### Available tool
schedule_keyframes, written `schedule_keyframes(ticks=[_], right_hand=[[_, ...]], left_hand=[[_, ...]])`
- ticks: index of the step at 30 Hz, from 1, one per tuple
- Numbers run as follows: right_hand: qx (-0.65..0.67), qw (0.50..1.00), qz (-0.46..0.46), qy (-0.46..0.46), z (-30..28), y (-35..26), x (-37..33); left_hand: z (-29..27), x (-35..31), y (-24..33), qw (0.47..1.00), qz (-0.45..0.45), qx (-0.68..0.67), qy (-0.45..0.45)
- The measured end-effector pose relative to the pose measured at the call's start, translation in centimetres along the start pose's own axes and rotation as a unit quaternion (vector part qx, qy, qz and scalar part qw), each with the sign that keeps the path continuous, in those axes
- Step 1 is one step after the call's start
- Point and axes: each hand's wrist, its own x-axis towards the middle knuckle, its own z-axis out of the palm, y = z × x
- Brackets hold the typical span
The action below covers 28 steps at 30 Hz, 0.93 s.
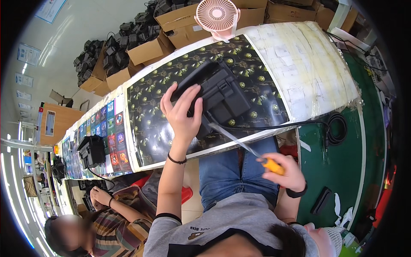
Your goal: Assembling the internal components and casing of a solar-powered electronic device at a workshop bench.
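Note:
A black plastic case with a lid-like flap lies tilted on the dark patterned mat of the table. My left hand grips its near left side, thumb and fingers spread across the edge. In my right hand is a long-shafted screwdriver with an orange-yellow handle, held low over my lap. Its shaft runs up and left to the near edge of the case. Whether the tip touches a screw cannot be made out. A black cable runs right from beside the case.
A pink fan stands at the table's far edge. Cardboard boxes and piled black cases lie beyond. Right is a green surface with a cable coil. At left, a person sits near another black case.

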Motion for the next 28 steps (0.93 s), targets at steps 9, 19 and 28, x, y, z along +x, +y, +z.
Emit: schedule_keyframes(ticks=[9, 19, 28], right_hand=[[0.2, 0.917, -0.051, 0.341, -1.5, 1.0, 9.9], [0.162, 0.911, -0.122, 0.358, -1.2, 1.9, 14.5], [0.094, 0.919, -0.207, 0.321, -1.8, 3.7, 14.9]], left_hand=[[-1.0, -1.1, 0.5, 0.996, 0.086, -0.032, -0.013], [-0.8, -0.8, -0.8, 0.984, 0.093, -0.141, -0.057], [0.6, -0.2, -3.2, 0.967, 0.08, -0.236, -0.06]])
